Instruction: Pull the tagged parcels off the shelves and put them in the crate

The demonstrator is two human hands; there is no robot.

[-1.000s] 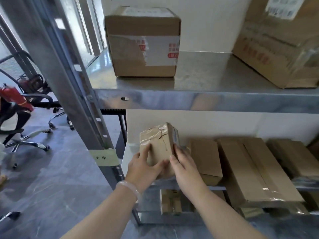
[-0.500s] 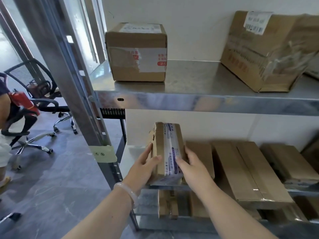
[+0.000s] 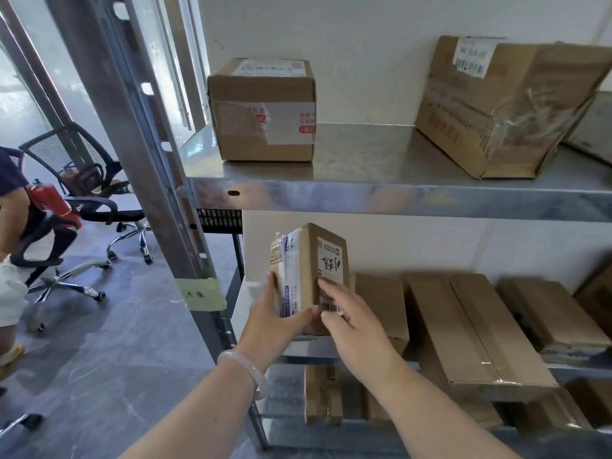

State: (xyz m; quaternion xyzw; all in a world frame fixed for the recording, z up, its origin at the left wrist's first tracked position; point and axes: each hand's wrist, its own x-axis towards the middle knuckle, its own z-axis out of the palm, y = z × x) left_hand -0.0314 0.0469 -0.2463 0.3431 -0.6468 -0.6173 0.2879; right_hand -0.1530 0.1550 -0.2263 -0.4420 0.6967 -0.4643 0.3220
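Observation:
A small brown parcel (image 3: 306,260) with a white barcode label stands on end at the left end of the middle shelf (image 3: 251,303). My left hand (image 3: 275,321) grips its lower left side, thumb across the front. My right hand (image 3: 351,321) rests on its right face over the label, fingers spread. Several flat brown parcels (image 3: 470,329) lie to the right on the same shelf. On the upper shelf (image 3: 381,193) sit a cube-shaped taped box (image 3: 265,111) and a larger labelled box (image 3: 503,104). No crate is in view.
The metal rack's upright post (image 3: 132,134) with a yellow note (image 3: 202,294) stands left of the parcel. More parcels (image 3: 323,395) lie on the lowest shelf. Two office chairs (image 3: 89,187) and a seated person (image 3: 13,226) occupy the grey floor at left.
The parcel has been turned in my hands so its barcode label face now shows. My view has shifted slightly left and down, showing more of the upper shelf.

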